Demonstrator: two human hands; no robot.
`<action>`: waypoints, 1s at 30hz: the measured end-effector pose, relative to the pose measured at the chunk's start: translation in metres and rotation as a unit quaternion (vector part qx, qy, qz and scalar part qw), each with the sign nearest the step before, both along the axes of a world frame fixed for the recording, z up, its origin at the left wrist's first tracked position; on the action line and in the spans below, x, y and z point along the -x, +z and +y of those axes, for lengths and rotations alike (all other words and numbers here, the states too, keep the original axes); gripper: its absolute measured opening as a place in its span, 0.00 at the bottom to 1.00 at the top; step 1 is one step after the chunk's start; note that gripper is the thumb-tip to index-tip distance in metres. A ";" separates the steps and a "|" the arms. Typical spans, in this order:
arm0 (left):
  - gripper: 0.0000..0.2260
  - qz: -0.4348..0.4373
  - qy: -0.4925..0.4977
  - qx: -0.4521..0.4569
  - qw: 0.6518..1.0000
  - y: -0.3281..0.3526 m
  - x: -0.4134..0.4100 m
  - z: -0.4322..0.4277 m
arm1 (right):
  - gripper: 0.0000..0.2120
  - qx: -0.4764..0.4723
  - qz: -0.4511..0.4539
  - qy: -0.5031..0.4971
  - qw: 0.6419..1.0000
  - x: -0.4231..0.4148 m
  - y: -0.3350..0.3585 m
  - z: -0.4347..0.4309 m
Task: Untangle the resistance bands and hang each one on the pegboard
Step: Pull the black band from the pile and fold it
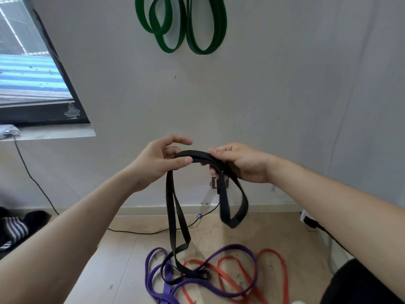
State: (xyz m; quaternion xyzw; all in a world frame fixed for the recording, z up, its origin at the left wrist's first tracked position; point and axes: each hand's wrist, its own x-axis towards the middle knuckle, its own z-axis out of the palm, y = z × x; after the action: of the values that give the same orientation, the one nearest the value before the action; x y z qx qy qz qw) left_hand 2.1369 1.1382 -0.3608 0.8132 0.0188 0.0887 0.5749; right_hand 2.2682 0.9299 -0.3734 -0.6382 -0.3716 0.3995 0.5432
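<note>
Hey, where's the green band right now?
The green band hangs against the wall at the top centre of the head view, above the left hand and right hand, which hold the black band.

Plain home room, grey wall point(285, 84), window point(28, 69), wood-look floor point(122, 260), floor clothes point(15, 227)

Plain grey wall point(285, 95), dark-framed window point(26, 62) up in the left corner, pale wood-look floor point(122, 260) with a black cable point(32, 178) trailing across.
</note>
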 end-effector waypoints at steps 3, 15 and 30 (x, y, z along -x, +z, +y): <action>0.16 -0.028 -0.004 -0.068 0.997 0.001 0.000 -0.003 | 0.17 0.004 0.009 -0.024 1.000 -0.001 -0.001 -0.001; 0.08 -0.075 -0.007 -0.315 0.946 0.004 -0.004 -0.009 | 0.18 -0.001 -0.063 -0.023 0.998 -0.010 0.007 -0.013; 0.03 -0.031 -0.041 -0.177 0.983 0.000 -0.001 -0.012 | 0.16 0.009 0.001 -0.017 1.000 0.003 0.014 -0.018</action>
State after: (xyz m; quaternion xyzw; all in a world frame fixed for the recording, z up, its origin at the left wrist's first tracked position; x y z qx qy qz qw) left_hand 2.1376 1.1258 -0.3603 0.8991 -0.0485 0.0924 0.4252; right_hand 2.2654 0.9124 -0.3592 -0.6486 -0.3566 0.3942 0.5447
